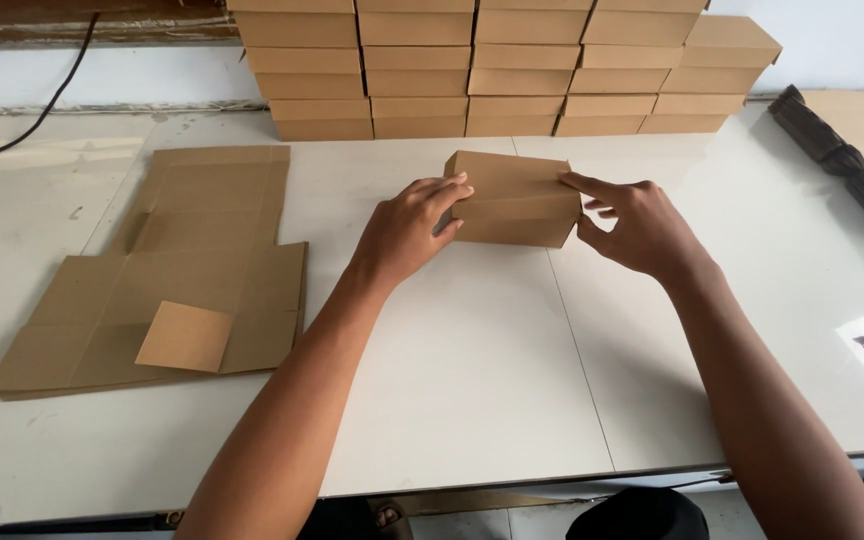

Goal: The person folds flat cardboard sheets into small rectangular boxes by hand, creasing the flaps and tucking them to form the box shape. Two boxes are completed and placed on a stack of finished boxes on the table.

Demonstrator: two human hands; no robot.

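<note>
Both forearms were bare to the elbow, no sleeves; left hand (407,232) and right hand (640,228) ungloved, ringless.

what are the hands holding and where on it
A small cardboard box, held at its ends: left hand on its left end, right hand on its right.

One folded cardboard box (512,200) sits between two hands; one stack of flat blanks (167,275) lies left.

Flat cardboard blanks (167,275) lie left on the white table (472,380); stacked folded boxes (492,70) line the back.
</note>
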